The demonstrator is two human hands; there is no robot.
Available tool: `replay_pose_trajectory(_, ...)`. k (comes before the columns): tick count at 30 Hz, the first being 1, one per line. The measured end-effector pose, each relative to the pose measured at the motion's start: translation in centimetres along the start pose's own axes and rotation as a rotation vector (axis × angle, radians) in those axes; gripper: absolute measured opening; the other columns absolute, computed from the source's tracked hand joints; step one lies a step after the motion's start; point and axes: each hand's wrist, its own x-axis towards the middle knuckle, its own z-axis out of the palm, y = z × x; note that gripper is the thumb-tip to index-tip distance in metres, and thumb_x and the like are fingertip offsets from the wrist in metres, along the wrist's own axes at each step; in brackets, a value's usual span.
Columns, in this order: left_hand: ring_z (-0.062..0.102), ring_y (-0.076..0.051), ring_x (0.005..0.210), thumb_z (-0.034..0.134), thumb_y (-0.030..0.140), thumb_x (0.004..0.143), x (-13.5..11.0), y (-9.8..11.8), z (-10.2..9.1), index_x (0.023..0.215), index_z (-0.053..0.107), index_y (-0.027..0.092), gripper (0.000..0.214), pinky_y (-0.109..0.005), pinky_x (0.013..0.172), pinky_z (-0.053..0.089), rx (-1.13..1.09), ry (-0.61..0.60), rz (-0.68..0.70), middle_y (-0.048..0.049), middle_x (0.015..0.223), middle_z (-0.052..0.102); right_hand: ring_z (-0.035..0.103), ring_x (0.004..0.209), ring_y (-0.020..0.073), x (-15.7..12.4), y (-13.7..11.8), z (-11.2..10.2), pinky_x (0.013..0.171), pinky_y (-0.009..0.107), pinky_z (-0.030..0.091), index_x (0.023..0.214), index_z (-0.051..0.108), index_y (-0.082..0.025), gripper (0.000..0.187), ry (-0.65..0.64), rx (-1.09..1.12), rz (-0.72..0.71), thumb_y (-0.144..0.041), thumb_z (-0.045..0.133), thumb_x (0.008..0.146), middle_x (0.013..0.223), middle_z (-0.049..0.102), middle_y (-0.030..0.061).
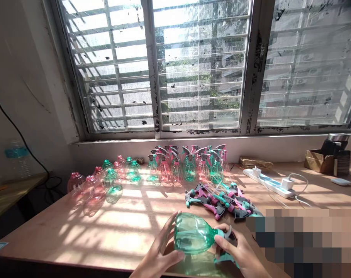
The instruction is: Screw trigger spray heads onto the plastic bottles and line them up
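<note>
A green translucent spray bottle (192, 233) lies on its side at the near edge of the wooden table (77, 231). My left hand (158, 253) wraps around the bottle's base. My right hand (239, 251) grips the neck and the grey-and-teal trigger sprayer head (229, 237) fitted on it. Just beyond lies a pile of loose pink, teal and grey trigger heads (221, 199). Farther back, capped bottles with sprayers (189, 164) stand in a cluster, and bare pink and green bottles (105, 181) sit to the left.
A white power strip (269, 183) with plugs and cables lies at the back right, near a cardboard box (320, 160). A barred window fills the wall behind. A water bottle (17, 158) stands on a side table at the left. A blurred patch covers the lower right.
</note>
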Motion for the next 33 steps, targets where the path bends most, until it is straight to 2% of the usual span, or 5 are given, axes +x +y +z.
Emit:
replay_pose_trajectory(8,0.035,-0.037,0.151,0.084,0.032,0.082,0.01,-0.12,0.18,0.158,0.027,0.043,0.096,-0.047,0.118,0.037,-0.001,-0.035,0.021,-0.0096,0.166,0.037,0.068,0.058,0.0210,0.04,-0.24,0.25,0.064,0.035,0.055,0.102,0.066,-0.018,0.046,-0.008,0.015,-0.023,-0.055,0.080,0.079,0.061,0.073,-0.0005)
replay_pose_trajectory(14,0.026,-0.038,0.154,0.083,0.046,0.081,-0.07,0.43,0.64,0.153,0.040,0.039,0.085,-0.047,0.119,0.037,-0.018,0.017,0.019,-0.0084,0.166,0.036,0.069,0.062,0.0229,-0.18,-0.68,0.40,0.066,0.035,0.054,0.099,0.066,-0.020,0.046,-0.021,-0.074,-0.034,-0.058,0.080,0.077,0.062,0.074,-0.0003)
replay_pose_trajectory(21,0.039,-0.036,0.147,0.087,0.031,0.079,0.15,0.71,0.86,0.152,0.037,0.044,0.090,-0.047,0.114,0.042,0.009,-0.030,0.011,-0.0068,0.165,0.034,0.066,0.063,0.0241,-0.07,-0.22,0.33,0.069,0.038,0.053,0.103,0.065,-0.021,0.047,0.016,-0.079,-0.022,-0.061,0.075,0.080,0.063,0.074,0.0008)
replay_pose_trajectory(27,0.048,-0.037,0.140,0.084,0.032,0.083,0.29,0.68,0.89,0.153,0.033,0.045,0.088,-0.047,0.107,0.047,0.025,-0.044,0.026,-0.0087,0.161,0.040,0.066,0.062,0.0242,0.10,0.01,0.39,0.069,0.037,0.051,0.102,0.066,-0.021,0.049,0.044,-0.100,-0.034,-0.062,0.076,0.078,0.061,0.073,0.0002)
replay_pose_trajectory(33,0.036,-0.040,0.149,0.089,0.043,0.075,0.02,0.57,0.78,0.157,0.027,0.043,0.103,-0.048,0.114,0.041,0.014,-0.008,-0.012,-0.0081,0.167,0.030,0.068,0.061,0.0246,0.16,0.22,0.40,0.069,0.037,0.052,0.102,0.066,-0.021,0.050,0.047,-0.102,-0.044,-0.064,0.075,0.078,0.061,0.072,-0.0006)
